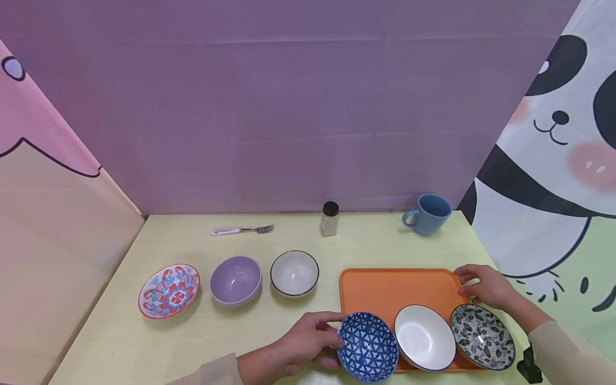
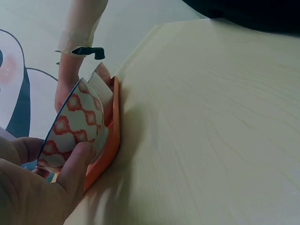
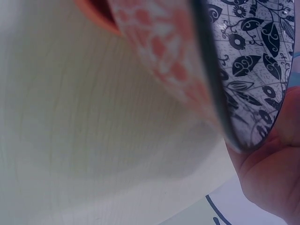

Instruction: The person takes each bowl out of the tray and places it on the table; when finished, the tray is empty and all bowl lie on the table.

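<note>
My left hand (image 1: 313, 342) grips the left side of a bowl (image 1: 368, 347) with a blue-and-white triangle pattern inside. In the left wrist view, its tilted outside (image 2: 75, 124) shows an orange-and-white pattern, with the thumb against it. This bowl overlaps the near-left part of an orange tray (image 1: 394, 286). Beside it, a white bowl (image 1: 425, 338) and a black-and-white leaf-patterned bowl (image 1: 483, 337) stand along the tray's near side. With thumb and fingers, my right hand (image 1: 488, 289) holds the tray's far-right corner, just beyond the leaf-patterned bowl; its fingertips are hidden in the right wrist view.
Left of the tray stand a red-and-blue patterned dish (image 1: 169, 291), a purple bowl (image 1: 236, 280) and a dark-rimmed white bowl (image 1: 294, 274). Farther back are a fork (image 1: 243, 230), a black-capped shaker (image 1: 329, 219) and a blue mug (image 1: 428, 215). A purple cloth (image 1: 308, 107) hangs behind the table.
</note>
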The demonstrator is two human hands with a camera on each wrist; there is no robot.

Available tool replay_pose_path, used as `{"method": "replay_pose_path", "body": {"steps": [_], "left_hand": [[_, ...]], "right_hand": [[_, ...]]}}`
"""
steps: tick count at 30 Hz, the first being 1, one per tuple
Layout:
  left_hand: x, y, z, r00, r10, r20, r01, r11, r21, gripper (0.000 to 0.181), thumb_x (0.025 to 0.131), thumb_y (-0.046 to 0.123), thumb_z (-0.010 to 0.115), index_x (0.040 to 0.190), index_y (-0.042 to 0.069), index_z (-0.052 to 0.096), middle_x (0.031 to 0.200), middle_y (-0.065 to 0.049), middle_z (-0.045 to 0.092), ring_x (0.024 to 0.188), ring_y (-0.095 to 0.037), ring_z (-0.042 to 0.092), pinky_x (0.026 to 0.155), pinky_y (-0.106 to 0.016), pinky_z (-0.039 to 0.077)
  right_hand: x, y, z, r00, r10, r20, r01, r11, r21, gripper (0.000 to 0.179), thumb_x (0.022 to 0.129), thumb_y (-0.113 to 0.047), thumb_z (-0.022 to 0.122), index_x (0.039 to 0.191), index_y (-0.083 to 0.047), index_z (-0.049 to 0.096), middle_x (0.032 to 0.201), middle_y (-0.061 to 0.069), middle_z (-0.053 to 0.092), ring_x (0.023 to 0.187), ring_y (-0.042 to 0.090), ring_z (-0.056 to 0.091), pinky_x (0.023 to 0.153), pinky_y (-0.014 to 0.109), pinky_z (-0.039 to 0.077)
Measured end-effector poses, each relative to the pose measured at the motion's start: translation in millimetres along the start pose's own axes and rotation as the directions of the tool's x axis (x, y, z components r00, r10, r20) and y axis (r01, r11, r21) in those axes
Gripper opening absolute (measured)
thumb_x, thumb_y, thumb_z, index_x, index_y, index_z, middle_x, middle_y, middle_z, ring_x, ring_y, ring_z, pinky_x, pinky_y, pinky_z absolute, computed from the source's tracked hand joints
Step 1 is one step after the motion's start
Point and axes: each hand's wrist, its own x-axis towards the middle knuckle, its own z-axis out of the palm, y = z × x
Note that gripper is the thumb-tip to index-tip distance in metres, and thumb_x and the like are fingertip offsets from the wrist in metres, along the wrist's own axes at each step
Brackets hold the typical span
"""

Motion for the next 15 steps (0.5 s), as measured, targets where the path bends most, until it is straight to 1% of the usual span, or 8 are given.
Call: {"method": "replay_pose_path", "body": {"steps": [5,7,15], "left_hand": [[-1.8,6.0,-2.3,1.0,-0.008,0.014,0.008,1.0,0.01,0.056,0.085,-0.003,0.069,0.139,0.014,0.065,0.097,-0.014,0.065,0.074,-0.025,0.074,0.062,-0.042,0.065],[-2.8,8.7,-3.9,1.0,-0.001,0.019,0.001,1.0,0.007,0.057,0.085,-0.002,0.069,0.14,0.014,0.064,0.096,-0.013,0.066,0.072,-0.024,0.073,0.062,-0.041,0.065],[-10.0,19.6,-12.4,0.998,0.062,0.021,-0.061,0.998,-0.023,0.06,0.085,-0.001,0.068,0.143,0.012,0.061,0.093,-0.011,0.063,0.075,-0.024,0.073,0.067,-0.044,0.066]], "right_hand": [[-0.7,0,0,1.0,-0.002,-0.003,0.002,1.0,0.002,0.044,0.092,-0.004,0.071,0.133,0.006,0.057,0.115,0.02,0.065,0.088,0.023,0.065,0.071,0.038,0.064],[-1.1,0,0,1.0,-0.006,-0.003,0.006,1.0,0.001,0.044,0.092,-0.004,0.071,0.133,0.007,0.057,0.114,0.021,0.065,0.088,0.023,0.066,0.071,0.038,0.064],[-1.3,-2,0,1.0,-0.008,-0.003,0.008,1.0,0.0,0.044,0.092,-0.003,0.071,0.133,0.007,0.057,0.114,0.021,0.065,0.088,0.023,0.066,0.072,0.038,0.065]]}}
